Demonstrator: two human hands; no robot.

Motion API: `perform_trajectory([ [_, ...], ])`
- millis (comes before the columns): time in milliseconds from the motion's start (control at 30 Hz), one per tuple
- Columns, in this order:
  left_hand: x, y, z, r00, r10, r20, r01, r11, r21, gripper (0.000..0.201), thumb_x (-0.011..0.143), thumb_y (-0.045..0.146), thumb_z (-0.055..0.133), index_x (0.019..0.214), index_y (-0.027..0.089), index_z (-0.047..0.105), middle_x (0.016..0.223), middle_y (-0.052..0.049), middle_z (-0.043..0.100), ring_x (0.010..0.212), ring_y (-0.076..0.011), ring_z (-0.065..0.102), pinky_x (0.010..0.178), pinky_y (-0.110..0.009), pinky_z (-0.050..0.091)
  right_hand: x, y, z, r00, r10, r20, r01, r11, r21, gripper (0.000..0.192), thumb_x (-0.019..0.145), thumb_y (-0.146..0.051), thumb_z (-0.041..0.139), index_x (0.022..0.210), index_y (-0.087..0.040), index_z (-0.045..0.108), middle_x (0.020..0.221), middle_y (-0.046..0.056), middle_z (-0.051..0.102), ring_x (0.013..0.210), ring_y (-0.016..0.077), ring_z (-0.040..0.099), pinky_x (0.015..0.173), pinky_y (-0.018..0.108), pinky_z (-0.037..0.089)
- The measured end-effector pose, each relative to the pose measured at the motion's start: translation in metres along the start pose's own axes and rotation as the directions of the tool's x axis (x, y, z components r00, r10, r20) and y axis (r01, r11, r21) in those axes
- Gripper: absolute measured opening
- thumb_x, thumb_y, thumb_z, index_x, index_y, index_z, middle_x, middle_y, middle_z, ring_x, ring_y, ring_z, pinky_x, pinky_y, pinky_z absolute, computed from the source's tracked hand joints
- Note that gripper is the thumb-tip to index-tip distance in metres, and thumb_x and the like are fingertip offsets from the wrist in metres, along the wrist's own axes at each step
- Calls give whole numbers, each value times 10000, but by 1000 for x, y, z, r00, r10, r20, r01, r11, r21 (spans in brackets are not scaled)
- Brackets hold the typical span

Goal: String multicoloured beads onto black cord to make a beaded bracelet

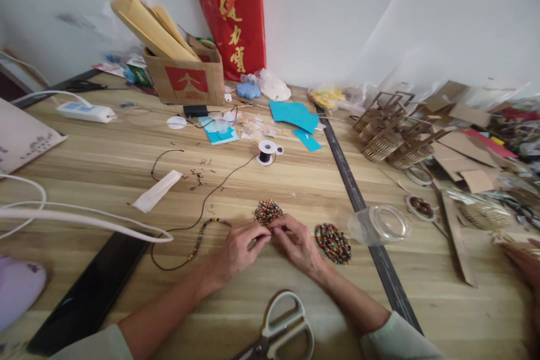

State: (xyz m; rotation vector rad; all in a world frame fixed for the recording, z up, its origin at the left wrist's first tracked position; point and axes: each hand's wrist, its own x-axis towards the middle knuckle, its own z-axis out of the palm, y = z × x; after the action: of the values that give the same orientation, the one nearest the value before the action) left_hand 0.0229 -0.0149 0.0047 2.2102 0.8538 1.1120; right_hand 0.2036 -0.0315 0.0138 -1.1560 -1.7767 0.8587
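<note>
My left hand [244, 244] and my right hand [297, 239] meet fingertip to fingertip, just in front of a small pile of coloured beads [268, 212]. A black cord [205, 201] runs from a white spool [266, 153] round to the left. Multicoloured beads are threaded on it, and this beaded strand [201, 237] leads to my left hand, whose fingers pinch its end. My right fingers are pinched together beside it; what they hold is too small to make out. A coiled string of beads [333, 243] lies right of my right hand.
Scissors [287, 326] lie close in front of me, and a clear jar [379, 225] rests on its side at right. A black tablet-like slab [90, 292] and white cables [84, 218] are at left. Woven baskets [396, 129] stand back right. Another person's hand [521, 256] shows at the right edge.
</note>
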Motion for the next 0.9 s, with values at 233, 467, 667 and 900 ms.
perform_trajectory([
  [233,3,0,-3,989,-141,-45,138,989,-50,145,880,179,532,791,169,647,730,-45,697,684,-152,648,651,-247,516,-5,-10,-2,989,119,91,-124,991,52,219,914,-372,531,866,-172,607,740,17,572,666,134,535,594,232,436],
  [467,-1,-5,-2,994,-68,90,68,998,3,126,887,164,532,820,171,639,749,-41,688,695,-156,635,661,-254,498,-4,-6,3,993,40,112,-39,999,-17,317,973,-362,425,744,-180,546,699,11,538,674,142,493,637,254,399],
  [667,12,-3,-23,963,-156,220,128,982,138,180,861,256,592,1013,172,640,885,-75,707,871,-226,634,788,-341,504,-9,-4,-5,994,74,78,-69,996,-64,310,971,-349,427,729,-185,532,661,-3,501,612,134,457,560,242,351],
  [900,30,-8,-64,933,-359,12,357,931,76,260,938,321,423,955,183,644,820,-38,701,769,-181,646,688,-270,501,-18,-3,-9,988,-34,148,52,991,-122,250,973,-236,416,738,-195,490,707,7,503,633,133,461,582,248,357],
])
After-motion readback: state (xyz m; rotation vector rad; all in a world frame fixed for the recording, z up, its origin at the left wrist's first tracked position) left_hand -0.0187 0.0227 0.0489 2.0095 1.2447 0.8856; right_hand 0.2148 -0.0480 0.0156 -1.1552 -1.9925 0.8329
